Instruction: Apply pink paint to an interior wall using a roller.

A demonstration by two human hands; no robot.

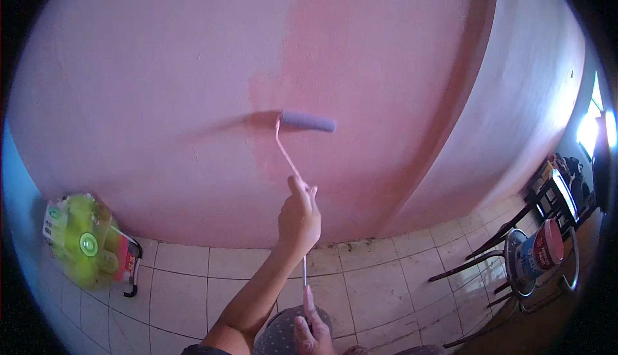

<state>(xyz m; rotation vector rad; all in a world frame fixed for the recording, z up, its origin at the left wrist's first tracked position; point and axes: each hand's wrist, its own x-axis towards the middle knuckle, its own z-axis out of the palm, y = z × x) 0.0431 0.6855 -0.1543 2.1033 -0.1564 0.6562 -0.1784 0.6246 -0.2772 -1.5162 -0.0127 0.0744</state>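
A paint roller (309,121) with a fuzzy, purplish sleeve lies against the pink wall (360,65), its bent wire frame smeared with pink. My left hand (299,220) is closed around the upper part of its thin pole, reaching up from the lower left. Lower down, at the bottom edge of the view, my right hand (313,332) grips the same pole near its end. A deeper pink, wet-looking band of paint surrounds the roller and runs up the wall; the wall to its left is paler.
At left stands a lime-green object (87,242) in clear plastic. At right, a blue-and-red paint bucket (541,252) sits on a round-seated metal stool (513,261), with dark furniture behind. White floor tiles (380,284) meet the wall; a raised vertical edge (479,65) runs down it.
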